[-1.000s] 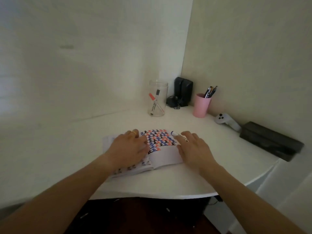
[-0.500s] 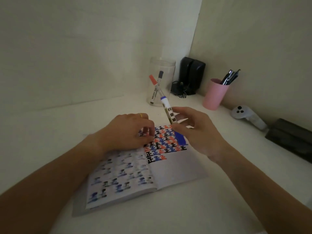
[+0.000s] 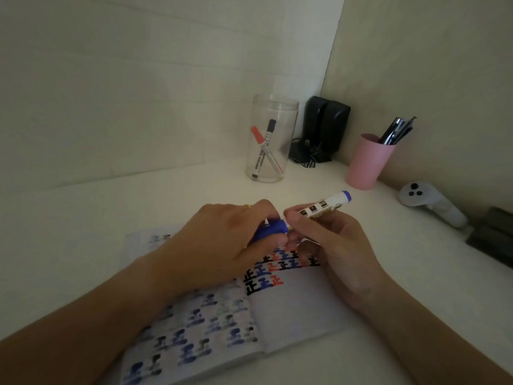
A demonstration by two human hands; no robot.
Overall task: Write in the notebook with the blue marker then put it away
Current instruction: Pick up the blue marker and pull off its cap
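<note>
Our right hand pinches the light, rigid blue marker mid-barrel, its tail toward two o'clock, while our left hand grips its snug-looking cap above the notebook.

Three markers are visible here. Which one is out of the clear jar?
The blue marker, held over the notebook by both hands, left hand on its cap. The red-capped marker and dark-capped marker stand in the clear jar.
</note>
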